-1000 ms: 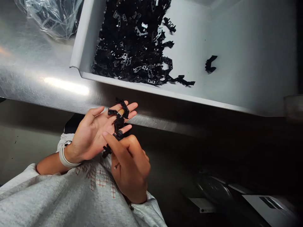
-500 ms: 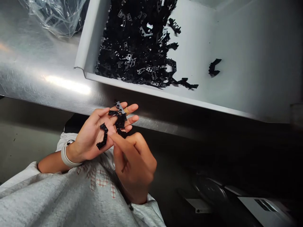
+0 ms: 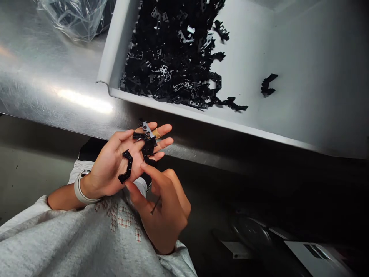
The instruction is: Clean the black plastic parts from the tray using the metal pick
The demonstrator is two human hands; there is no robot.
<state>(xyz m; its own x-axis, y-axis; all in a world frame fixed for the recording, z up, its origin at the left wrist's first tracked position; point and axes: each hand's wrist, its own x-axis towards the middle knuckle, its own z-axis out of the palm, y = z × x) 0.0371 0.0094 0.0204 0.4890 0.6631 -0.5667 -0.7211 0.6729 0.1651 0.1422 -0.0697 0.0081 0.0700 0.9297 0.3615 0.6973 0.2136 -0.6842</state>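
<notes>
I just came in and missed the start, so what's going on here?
A person's open left hand, palm up, holds several small, black, angular parts. The person's right hand is close by, its thumb and index finger apart near those parts. Beyond, a big white rectangular box on a shiny metal table holds a heap of similar black parts.

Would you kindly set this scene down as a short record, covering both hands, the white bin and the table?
Left hand: palm up, fingers spread
Palm: one bent black part
Left fingers: small group of black parts, one showing a grey face
Right hand: thumb and forefinger apart, near the bent part; a thin object shows there, grip unclear
White bin: black heap on the left, a lone part farther right
Table: metal, with a clear plastic bag
</notes>
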